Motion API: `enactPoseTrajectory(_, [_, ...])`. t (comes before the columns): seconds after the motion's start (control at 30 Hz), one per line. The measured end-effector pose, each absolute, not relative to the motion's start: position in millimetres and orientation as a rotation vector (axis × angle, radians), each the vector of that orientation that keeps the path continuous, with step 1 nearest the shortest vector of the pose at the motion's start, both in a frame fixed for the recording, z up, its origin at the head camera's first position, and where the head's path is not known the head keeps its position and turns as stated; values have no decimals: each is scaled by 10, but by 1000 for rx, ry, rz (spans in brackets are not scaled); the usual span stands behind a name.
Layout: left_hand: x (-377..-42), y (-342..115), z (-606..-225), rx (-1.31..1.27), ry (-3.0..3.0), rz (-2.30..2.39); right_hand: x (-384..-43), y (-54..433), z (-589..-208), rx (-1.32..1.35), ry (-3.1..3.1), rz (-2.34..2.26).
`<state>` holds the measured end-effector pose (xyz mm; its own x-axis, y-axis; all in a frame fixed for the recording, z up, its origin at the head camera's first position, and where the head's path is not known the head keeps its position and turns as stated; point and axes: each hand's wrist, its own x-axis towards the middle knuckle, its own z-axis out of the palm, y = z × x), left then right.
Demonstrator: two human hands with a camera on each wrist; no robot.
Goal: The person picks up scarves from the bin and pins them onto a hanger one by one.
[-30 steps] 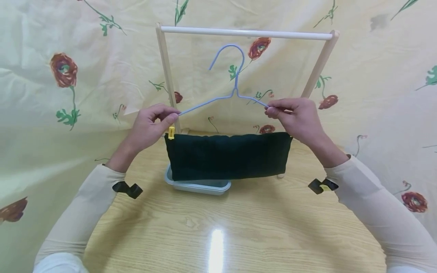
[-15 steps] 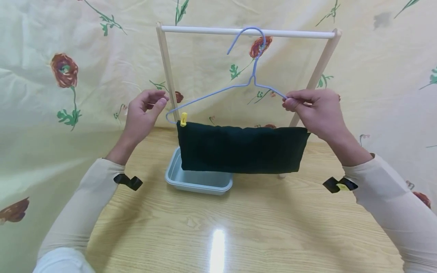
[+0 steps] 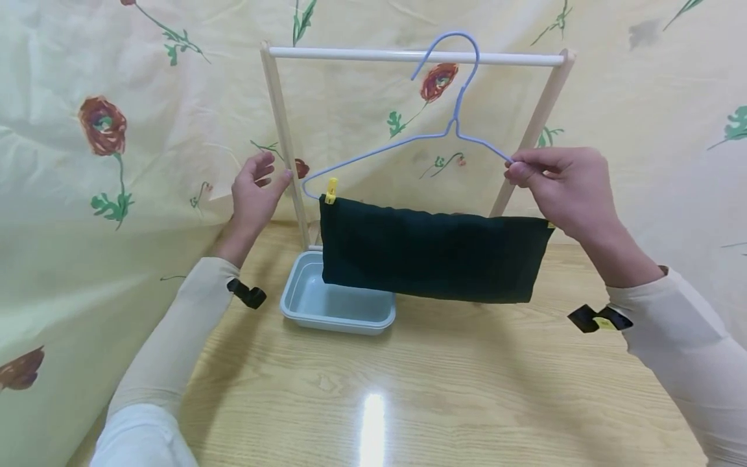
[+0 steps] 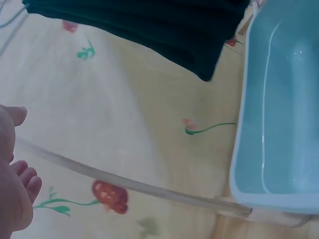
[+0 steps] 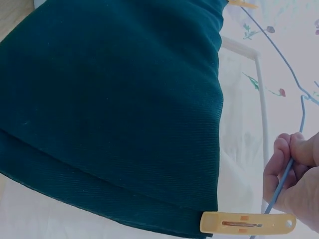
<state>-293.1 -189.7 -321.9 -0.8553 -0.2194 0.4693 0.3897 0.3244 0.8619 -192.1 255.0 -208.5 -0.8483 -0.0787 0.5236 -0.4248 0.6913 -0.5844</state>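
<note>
My right hand (image 3: 574, 188) pinches the right shoulder of a blue wire hanger (image 3: 385, 149), holding it up in front of the rack. A dark green cloth (image 3: 432, 250) hangs from the hanger's lower bar. One yellow clothespin (image 3: 331, 191) grips the cloth at its left corner; another clothespin (image 5: 246, 223) shows at the right corner in the right wrist view. In the head view, the hanger's hook overlaps the rack's white top bar. My left hand (image 3: 257, 191) holds nothing, its fingers loosely bent beside the rack's left post, left of the hanger's end.
A rack with a white top bar (image 3: 350, 54) and wooden posts (image 3: 282, 130) stands at the back. The light blue plastic basin (image 3: 335, 324) sits on the wooden table (image 3: 467, 389) below the cloth's left part. Flowered fabric (image 3: 175, 130) hangs behind and at the sides.
My left hand has let go of the hanger's left shoulder. My right hand has moved the hanger and cloth up and to the right; more of the basin shows.
</note>
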Motion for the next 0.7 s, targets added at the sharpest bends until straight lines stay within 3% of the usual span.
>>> enactPoseTrajectory(0.7, [-3237, -1686, -3573, -84, -1991, -1600, -1900, 2869, -1974, 258, -2419, 889])
